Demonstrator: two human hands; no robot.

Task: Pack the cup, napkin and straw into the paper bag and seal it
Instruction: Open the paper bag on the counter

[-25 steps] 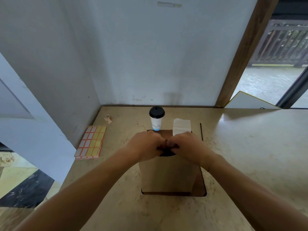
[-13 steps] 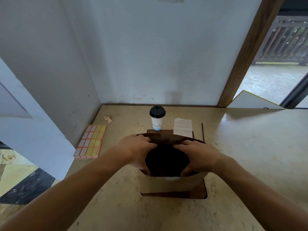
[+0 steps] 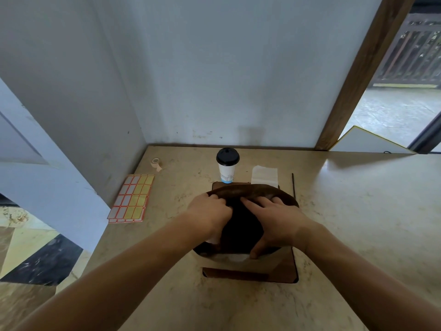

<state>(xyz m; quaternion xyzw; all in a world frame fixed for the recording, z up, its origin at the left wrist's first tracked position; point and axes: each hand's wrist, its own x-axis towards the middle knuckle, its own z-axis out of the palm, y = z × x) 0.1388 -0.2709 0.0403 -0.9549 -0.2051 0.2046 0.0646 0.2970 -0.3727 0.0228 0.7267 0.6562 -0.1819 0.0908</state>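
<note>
Between the two hands stands one paper bag (image 3: 241, 261), mouth wide open: the left hand (image 3: 210, 212) grasps its left rim, the right hand (image 3: 274, 217) grasps its right rim. Just beyond this grip wait one cup (image 3: 227, 165), one napkin (image 3: 264, 175) and one straw (image 3: 293, 183), all outside the bag.

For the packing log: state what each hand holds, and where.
Both the left hand and right hand grip the paper bag at its open rim.
</note>
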